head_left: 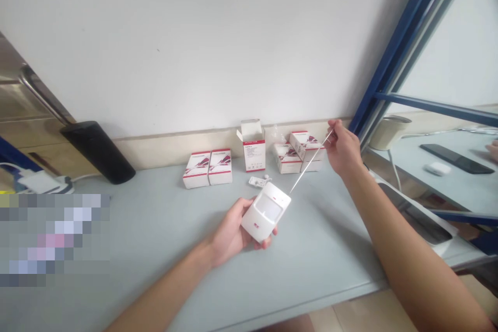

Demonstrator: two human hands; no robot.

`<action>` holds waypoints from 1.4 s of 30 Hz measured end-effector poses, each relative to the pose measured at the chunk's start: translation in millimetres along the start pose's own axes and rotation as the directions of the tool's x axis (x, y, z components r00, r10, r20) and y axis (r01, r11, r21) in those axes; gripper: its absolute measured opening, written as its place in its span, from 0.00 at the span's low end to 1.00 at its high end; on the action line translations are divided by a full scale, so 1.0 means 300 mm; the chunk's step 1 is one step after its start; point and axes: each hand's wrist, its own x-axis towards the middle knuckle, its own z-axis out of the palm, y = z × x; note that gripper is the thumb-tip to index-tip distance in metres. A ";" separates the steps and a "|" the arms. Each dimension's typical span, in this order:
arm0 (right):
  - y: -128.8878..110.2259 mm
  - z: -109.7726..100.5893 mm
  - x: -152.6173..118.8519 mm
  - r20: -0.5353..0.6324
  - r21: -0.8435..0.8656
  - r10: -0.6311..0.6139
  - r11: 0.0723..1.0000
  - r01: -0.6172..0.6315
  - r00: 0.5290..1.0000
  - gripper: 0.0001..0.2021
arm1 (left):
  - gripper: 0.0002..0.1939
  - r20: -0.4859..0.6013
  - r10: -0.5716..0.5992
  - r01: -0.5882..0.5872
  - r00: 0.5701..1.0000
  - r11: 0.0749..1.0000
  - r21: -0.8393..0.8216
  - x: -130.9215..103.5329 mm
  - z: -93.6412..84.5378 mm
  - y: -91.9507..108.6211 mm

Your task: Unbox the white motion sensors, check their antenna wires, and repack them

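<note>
A white motion detector [266, 212] with a curved lens window rests in my left hand [233, 228], whose fingers wrap round its back and side. From its upper right corner a long thin antenna [307, 167] slants up to the right. My right hand [344, 148] pinches the far end of that antenna, well away from the detector's body. Behind the detector a small white bracket-like part [257, 182] lies on the table. An opened white and red detector box [254, 153] stands just beyond, its top flaps up.
Two closed boxes [208, 167] lie left of the opened one; several more boxes [299, 153] are stacked to its right. A black cylinder [97, 150] leans at the left. A white device with a dark screen [418, 215] sits beside a blue frame [389, 46] on the right.
</note>
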 end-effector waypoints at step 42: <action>0.046 -0.038 0.023 -0.039 -0.075 -0.084 0.994 0.081 0.996 0.15 | 0.16 0.005 0.017 -0.017 1.000 0.999 -0.041 -0.018 -0.001 -0.016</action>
